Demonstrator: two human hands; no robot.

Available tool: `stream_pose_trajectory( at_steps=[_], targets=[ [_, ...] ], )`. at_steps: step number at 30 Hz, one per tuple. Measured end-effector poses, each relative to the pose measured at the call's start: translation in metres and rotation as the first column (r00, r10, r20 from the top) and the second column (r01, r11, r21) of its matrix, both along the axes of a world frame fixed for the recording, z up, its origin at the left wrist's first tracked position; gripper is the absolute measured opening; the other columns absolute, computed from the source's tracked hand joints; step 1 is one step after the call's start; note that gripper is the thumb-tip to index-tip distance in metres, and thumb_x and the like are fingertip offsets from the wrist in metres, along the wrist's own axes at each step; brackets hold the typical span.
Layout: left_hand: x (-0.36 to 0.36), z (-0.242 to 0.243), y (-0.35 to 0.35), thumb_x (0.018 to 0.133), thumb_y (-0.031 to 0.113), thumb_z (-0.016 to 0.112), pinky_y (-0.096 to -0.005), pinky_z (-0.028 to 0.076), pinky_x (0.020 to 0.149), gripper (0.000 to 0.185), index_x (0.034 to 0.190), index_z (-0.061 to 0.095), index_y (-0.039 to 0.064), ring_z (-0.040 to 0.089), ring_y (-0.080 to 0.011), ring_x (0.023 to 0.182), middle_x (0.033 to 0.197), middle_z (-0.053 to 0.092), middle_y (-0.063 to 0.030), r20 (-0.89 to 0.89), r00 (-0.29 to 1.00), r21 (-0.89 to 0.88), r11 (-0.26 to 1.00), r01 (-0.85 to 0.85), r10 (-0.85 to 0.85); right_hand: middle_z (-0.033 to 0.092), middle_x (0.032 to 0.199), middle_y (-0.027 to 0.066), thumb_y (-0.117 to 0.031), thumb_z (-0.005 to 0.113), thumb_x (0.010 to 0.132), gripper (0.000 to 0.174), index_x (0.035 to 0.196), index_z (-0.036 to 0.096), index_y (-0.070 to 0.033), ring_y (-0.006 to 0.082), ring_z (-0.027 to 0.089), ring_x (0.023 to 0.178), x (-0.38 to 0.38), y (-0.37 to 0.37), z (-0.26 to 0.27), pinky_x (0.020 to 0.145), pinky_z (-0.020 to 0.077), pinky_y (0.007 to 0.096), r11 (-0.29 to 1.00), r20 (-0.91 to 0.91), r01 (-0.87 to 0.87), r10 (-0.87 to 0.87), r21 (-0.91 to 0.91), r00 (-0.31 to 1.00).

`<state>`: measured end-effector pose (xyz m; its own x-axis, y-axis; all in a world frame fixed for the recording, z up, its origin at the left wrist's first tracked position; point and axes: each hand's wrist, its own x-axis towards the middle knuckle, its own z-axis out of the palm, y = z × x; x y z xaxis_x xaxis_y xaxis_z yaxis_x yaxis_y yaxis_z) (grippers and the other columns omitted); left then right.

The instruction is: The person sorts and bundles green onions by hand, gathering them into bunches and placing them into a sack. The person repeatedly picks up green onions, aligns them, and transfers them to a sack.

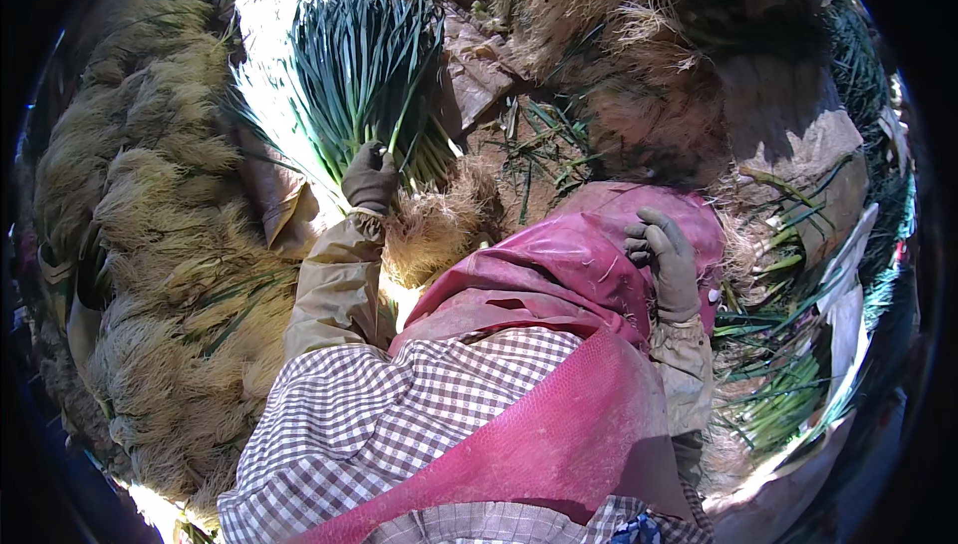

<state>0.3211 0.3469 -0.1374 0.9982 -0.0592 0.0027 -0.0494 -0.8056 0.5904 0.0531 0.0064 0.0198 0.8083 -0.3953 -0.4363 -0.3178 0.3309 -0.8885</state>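
Note:
A large bunch of green onions (367, 72) lies before me, dark leaves fanned away and tan fibrous roots (426, 229) towards me. My left hand (370, 179), in a dark dirty glove, is closed around some stalks at the pale lower end of the bunch; its fingertips are partly hidden. Over the pink apron (516, 267) on my lap hovers my right hand (664, 263), in a lighter grey glove. Its fingers are loosely bent and apart, and nothing shows between them.
Along the left rises a long heap of onions (165, 282), roots outward. More root ends (569, 12) are piled at the upper right. Loose leaf scraps (550, 143) litter the brown ground ahead. On my right lie scattered green onions (786, 394) and a pale sheet (846, 274).

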Motion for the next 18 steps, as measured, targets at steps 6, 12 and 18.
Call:
stream_pose_trajectory(
  at_steps=[6,12,18],
  targets=[
    [0.048,-0.037,-0.063,0.074,0.029,0.059,-0.0412,0.048,0.077,0.037,0.102,0.058,0.005,0.060,-0.0350,0.090,0.094,0.062,-0.0178,-0.559,0.829,0.454,0.833,0.316,-0.010,0.059,0.091,0.0066,-0.026,0.054,0.087,0.039,0.117,0.049,-0.002,0.0111,0.056,0.074,-0.001,-0.001,-0.002,0.065,0.0444,0.0221,1.000,-0.003,0.022,-0.022,-0.020,1.000],
    [0.033,-0.035,-0.054,0.078,0.021,0.065,-0.0241,0.033,0.037,0.018,0.071,0.059,0.006,0.044,-0.0105,0.041,0.057,0.052,-0.0014,-0.729,0.548,-0.547,0.830,-0.107,-0.410,0.059,0.092,0.0068,-0.026,0.054,0.086,0.039,0.117,0.049,-0.002,0.0107,0.055,0.075,0.003,-0.004,0.000,0.066,0.0444,0.0221,1.000,-0.022,0.028,-0.028,-0.015,0.999],
    [-0.065,0.093,-0.138,0.083,0.022,0.062,-0.0206,0.039,0.049,0.019,0.084,0.059,0.002,0.049,-0.0077,0.054,0.064,0.054,0.0013,-0.420,0.349,-0.895,0.446,-0.007,-0.838,0.055,0.104,0.0075,-0.037,0.051,0.089,0.051,0.124,0.042,-0.002,0.0145,0.055,0.087,0.004,0.006,0.002,0.074,0.0454,0.0236,0.996,0.189,0.032,-0.047,0.079,0.981]
  ],
)
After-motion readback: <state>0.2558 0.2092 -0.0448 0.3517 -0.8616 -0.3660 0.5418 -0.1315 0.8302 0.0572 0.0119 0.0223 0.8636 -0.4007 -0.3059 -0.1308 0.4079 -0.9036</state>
